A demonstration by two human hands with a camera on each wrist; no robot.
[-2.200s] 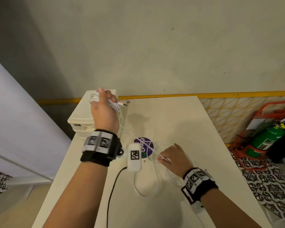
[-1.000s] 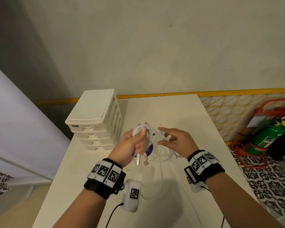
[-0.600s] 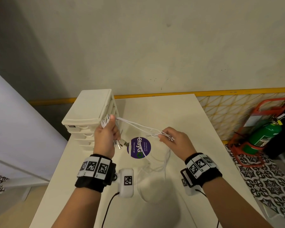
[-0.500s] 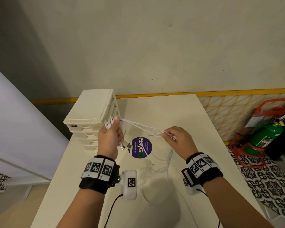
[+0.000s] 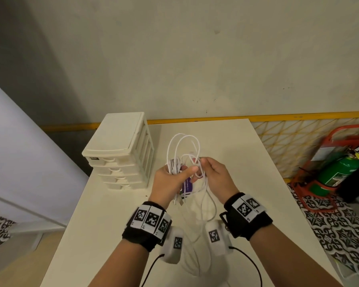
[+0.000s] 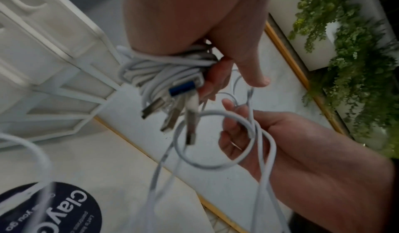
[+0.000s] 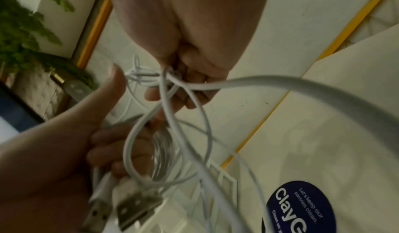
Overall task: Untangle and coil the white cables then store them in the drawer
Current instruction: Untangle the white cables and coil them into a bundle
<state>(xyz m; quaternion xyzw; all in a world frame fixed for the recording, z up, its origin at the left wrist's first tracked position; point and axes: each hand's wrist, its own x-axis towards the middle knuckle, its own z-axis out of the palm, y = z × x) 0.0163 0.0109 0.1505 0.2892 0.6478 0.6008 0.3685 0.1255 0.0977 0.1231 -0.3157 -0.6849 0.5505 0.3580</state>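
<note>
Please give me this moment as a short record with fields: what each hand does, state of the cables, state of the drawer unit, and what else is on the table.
left hand: grips a gathered bundle of white cables, USB plugs hanging below the grip
right hand: pinches a cable loop beside the bundle
cables: partly gathered, loose strands trail down to the table
drawer unit: on the table's left, all visible drawers closed
other: round purple sticker on the table under the hands
stored: nothing yet

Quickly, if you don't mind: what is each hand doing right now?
Left hand: grips a bundle of white cables, USB plugs hanging out.
Right hand: pinches a loose cable loop.
</note>
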